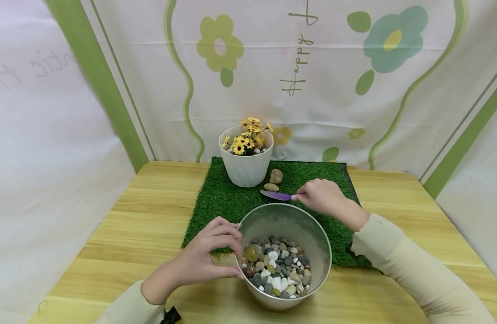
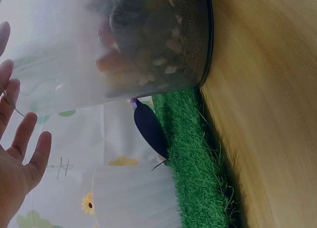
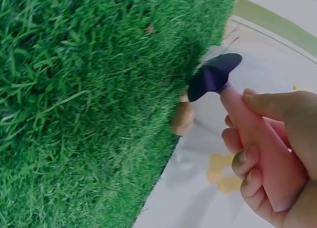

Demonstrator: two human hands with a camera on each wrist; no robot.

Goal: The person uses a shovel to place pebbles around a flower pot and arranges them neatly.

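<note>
My left hand (image 1: 205, 252) holds the left side of a see-through bucket (image 1: 322, 252) at the rim, thumb and fingers spread along its curve. Pebbles (image 1: 282, 265), grey, white and brown, cover the bucket's bottom. Beyond it, my right hand (image 1: 323, 195) grips a small garden trowel (image 3: 257, 139) by its pink handle. The trowel's purple blade (image 1: 275, 195) is low over the artificial turf (image 1: 228, 198), close to two brown stones (image 1: 276, 176). In the right wrist view the blade overlaps one brown stone (image 3: 183, 119); whether they touch I cannot tell.
A white ribbed pot (image 1: 247, 171) with yellow flowers (image 1: 248, 141) stands at the turf's back left, beside the stones. Wooden table surface (image 1: 151, 211) surrounds the mat. A printed curtain (image 1: 272, 103) hangs behind the table's far edge.
</note>
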